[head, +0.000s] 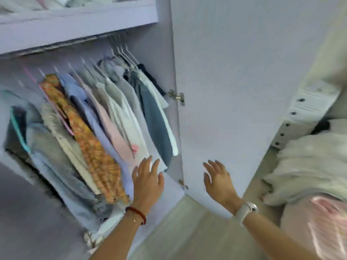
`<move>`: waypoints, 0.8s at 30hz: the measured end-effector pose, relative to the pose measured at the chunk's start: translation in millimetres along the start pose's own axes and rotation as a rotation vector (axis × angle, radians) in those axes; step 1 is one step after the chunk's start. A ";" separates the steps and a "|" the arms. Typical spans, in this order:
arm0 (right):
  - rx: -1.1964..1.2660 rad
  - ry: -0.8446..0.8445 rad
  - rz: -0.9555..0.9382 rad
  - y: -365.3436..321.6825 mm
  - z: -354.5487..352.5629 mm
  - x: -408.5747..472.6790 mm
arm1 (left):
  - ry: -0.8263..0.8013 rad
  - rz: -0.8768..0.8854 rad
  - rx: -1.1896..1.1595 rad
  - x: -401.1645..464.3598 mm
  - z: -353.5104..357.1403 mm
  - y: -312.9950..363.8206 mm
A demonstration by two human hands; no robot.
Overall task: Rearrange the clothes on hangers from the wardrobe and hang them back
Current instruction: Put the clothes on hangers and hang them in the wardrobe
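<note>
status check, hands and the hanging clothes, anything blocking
Left hand open, at hems of hanging clothes. Right hand open, empty, before pale lilac wardrobe door. Clothes all on rail, none pulled. Nothing blocking.

We've got clothes (90, 117) hanging on the rail (62, 44) under the shelf (78, 21). Open door (234, 91) sits to their right, bedding pile (308, 166) further right.

Both arms reach forward. Left hand (148, 182) flat, fingers spread, empty. Right hand (218, 178) likewise, palm forward, holding nothing.
</note>
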State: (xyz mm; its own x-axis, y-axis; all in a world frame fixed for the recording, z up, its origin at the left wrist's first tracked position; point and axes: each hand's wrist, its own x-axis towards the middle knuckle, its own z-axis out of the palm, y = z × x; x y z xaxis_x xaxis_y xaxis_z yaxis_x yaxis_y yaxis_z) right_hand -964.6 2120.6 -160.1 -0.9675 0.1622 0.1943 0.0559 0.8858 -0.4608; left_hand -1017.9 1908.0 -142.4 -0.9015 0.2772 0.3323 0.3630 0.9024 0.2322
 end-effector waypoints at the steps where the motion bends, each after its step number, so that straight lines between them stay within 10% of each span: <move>1: -0.005 -0.001 0.090 31.1 -15.9 -17.3 | -0.042 0.062 -0.009 2.5 14.0 33.0; 12: -0.034 0.292 0.766 269.4 -150.5 -203.7 | -0.433 0.705 -0.297 -19.3 124.2 367.8; 24: 0.052 0.409 1.271 412.8 -191.3 -248.1 | -0.756 0.984 -0.424 4.5 242.0 573.4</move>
State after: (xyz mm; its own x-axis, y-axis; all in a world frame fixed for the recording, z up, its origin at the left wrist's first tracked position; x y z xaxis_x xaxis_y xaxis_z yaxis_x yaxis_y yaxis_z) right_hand -654.2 2529.2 -232.8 -0.1073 0.9826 -0.1515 0.8386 0.0076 -0.5447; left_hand -870.8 2506.6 -229.0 -0.0764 0.9965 -0.0331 0.8611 0.0826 0.5017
